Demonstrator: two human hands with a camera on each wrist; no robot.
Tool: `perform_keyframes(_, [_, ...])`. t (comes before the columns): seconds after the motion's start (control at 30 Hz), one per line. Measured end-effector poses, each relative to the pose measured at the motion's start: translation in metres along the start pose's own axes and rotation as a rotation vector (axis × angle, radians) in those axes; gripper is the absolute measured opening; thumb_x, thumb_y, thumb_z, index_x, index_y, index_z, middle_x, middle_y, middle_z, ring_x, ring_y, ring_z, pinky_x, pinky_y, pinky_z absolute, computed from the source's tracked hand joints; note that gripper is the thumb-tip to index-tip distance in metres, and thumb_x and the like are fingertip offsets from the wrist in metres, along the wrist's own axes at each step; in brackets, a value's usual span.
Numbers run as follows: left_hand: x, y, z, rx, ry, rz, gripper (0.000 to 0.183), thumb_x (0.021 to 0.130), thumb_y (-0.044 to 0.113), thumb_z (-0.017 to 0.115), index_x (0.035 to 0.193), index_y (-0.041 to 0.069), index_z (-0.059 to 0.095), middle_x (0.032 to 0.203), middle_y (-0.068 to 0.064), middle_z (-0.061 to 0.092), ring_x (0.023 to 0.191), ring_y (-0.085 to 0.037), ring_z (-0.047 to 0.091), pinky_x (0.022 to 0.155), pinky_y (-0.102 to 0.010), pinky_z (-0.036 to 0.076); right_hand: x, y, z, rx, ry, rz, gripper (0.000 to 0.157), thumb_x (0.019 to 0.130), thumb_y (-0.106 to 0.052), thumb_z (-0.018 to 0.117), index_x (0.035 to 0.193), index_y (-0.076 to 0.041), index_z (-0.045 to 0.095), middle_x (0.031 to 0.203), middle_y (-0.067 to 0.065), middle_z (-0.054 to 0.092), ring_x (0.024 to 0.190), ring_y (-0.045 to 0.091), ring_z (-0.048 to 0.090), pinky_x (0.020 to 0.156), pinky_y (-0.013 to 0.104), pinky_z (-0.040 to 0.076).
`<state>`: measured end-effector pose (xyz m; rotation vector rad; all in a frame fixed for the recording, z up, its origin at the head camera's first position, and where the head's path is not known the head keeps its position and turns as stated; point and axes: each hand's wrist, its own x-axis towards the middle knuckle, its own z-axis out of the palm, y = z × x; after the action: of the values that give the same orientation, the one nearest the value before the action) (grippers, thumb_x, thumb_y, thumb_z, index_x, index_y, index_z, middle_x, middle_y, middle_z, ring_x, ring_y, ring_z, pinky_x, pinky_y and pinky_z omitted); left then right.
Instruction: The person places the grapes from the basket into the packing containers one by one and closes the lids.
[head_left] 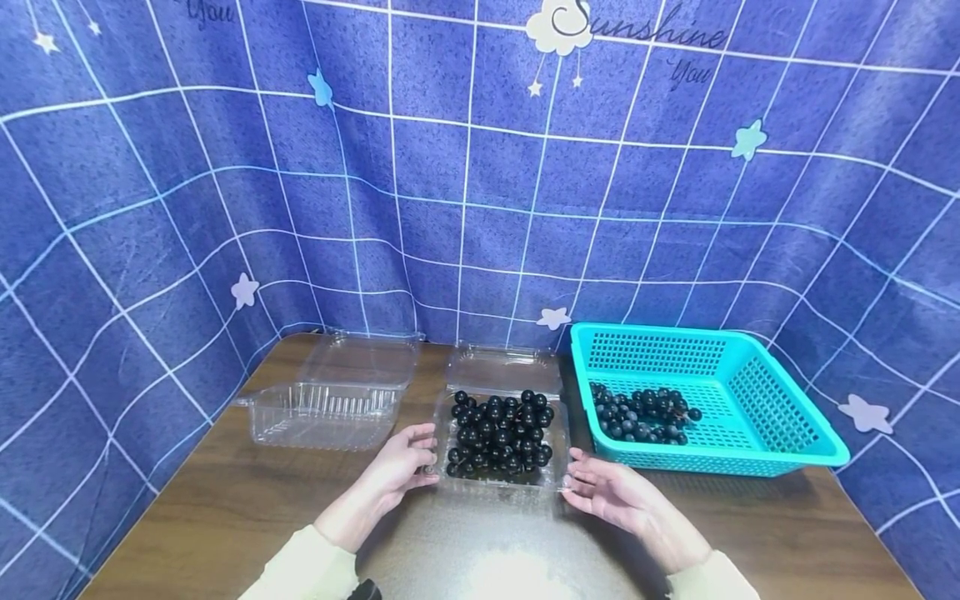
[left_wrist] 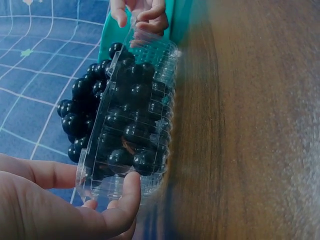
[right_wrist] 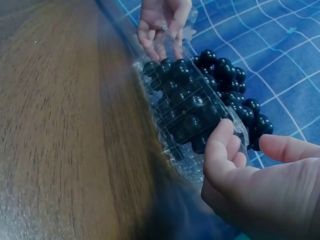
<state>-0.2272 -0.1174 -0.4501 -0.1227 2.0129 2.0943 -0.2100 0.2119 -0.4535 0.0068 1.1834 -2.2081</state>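
A clear plastic clamshell box point(head_left: 566, 433) stands in front of me, its lid point(head_left: 504, 367) laid back toward the curtain. Black grapes point(head_left: 501, 435) fill the box and rise above its rim; through the front wall a brown stem shows in the left wrist view. My left hand point(head_left: 401, 465) holds the near left corner, fingers along the side and around the front. At the near right corner, my right hand point(head_left: 611, 493) holds the box with bent fingers against the plastic. Both wrist views show the corner grips point(left_wrist: 107, 210) point(right_wrist: 250, 180) closely.
To the right stands a turquoise basket point(head_left: 780, 458) with more dark grapes point(head_left: 645, 414) at its left end. Another clear clamshell box point(head_left: 322, 421) lies open on the left. A patterned blue curtain point(head_left: 495, 192) bounds the brown wooden table point(head_left: 210, 500) behind and beside.
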Motion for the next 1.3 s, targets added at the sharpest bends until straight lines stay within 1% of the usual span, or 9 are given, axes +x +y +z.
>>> perform_keyframes(0.17, [-0.001,0.001,0.000,0.012,0.018,0.001,0.059,0.078,-0.014,0.048,0.135,-0.010,0.035,0.132,-0.035,0.039,0.103,-0.035,0.052,0.078,-0.045,0.055,0.005,0.002,0.001,0.008,0.006,-0.022,0.020,0.096,0.000,0.041,0.104,-0.011,0.056,0.091,0.003,0.057,0.087,0.014,0.055,0.090,0.029,0.049])
perform_keyframes(0.37, [-0.003,0.003,0.000,0.028,0.021,0.003,0.057,0.079,-0.013,0.046,0.135,-0.011,0.034,0.133,-0.036,0.038,0.104,-0.037,0.052,0.078,-0.044,0.055,0.009,0.007,0.002,0.017,0.057,-0.048,0.019,0.093,0.004,0.045,0.107,-0.008,0.050,0.086,0.005,0.056,0.081,0.015,0.056,0.084,0.027,0.051])
perform_keyframes(0.53, [-0.002,0.002,-0.001,0.039,0.020,-0.006,0.058,0.078,-0.012,0.048,0.135,-0.011,0.034,0.133,-0.036,0.038,0.102,-0.035,0.053,0.078,-0.043,0.055,0.011,0.010,0.002,0.006,0.087,-0.067,0.025,0.091,0.005,0.047,0.114,-0.004,0.042,0.085,0.004,0.055,0.077,0.013,0.056,0.082,0.027,0.051])
perform_keyframes(0.67, [-0.002,0.004,-0.001,0.054,0.022,-0.006,0.057,0.079,-0.011,0.049,0.134,-0.012,0.035,0.134,-0.037,0.038,0.104,-0.037,0.055,0.078,-0.043,0.056,0.011,0.011,0.002,-0.011,0.098,-0.076,0.030,0.091,0.005,0.047,0.118,-0.002,0.038,0.085,0.004,0.055,0.077,0.013,0.056,0.082,0.026,0.051])
perform_keyframes(0.83, [-0.004,0.010,-0.003,0.082,0.024,-0.005,0.055,0.081,-0.008,0.050,0.133,-0.013,0.035,0.137,-0.037,0.036,0.104,-0.039,0.054,0.074,-0.039,0.056,0.011,0.010,0.003,-0.049,0.116,-0.089,0.037,0.090,0.006,0.049,0.123,0.001,0.032,0.085,0.003,0.055,0.076,0.012,0.057,0.082,0.027,0.052])
perform_keyframes(1.03, [-0.011,0.021,-0.003,0.135,-0.003,-0.014,0.057,0.083,-0.003,0.052,0.136,-0.012,0.032,0.139,-0.036,0.033,0.114,-0.044,0.049,0.073,-0.039,0.055,0.010,0.009,0.003,-0.086,0.128,-0.096,0.044,0.091,0.005,0.048,0.128,0.004,0.025,0.084,0.003,0.056,0.075,0.012,0.059,0.080,0.027,0.053])
perform_keyframes(1.13, [-0.014,0.029,-0.003,0.181,-0.010,-0.001,0.058,0.082,-0.002,0.053,0.136,-0.012,0.033,0.138,-0.036,0.033,0.115,-0.043,0.048,0.077,-0.041,0.054,0.009,0.009,0.003,-0.095,0.126,-0.099,0.043,0.091,0.005,0.048,0.128,0.004,0.025,0.083,0.002,0.058,0.074,0.011,0.060,0.080,0.027,0.053])
perform_keyframes(1.3, [-0.018,0.041,-0.002,0.239,-0.030,0.032,0.059,0.083,0.000,0.053,0.137,-0.011,0.032,0.137,-0.035,0.034,0.119,-0.044,0.046,0.087,-0.050,0.048,0.008,0.009,0.003,-0.102,0.130,-0.103,0.045,0.091,0.005,0.048,0.129,0.005,0.023,0.083,0.002,0.059,0.073,0.011,0.060,0.079,0.027,0.053])
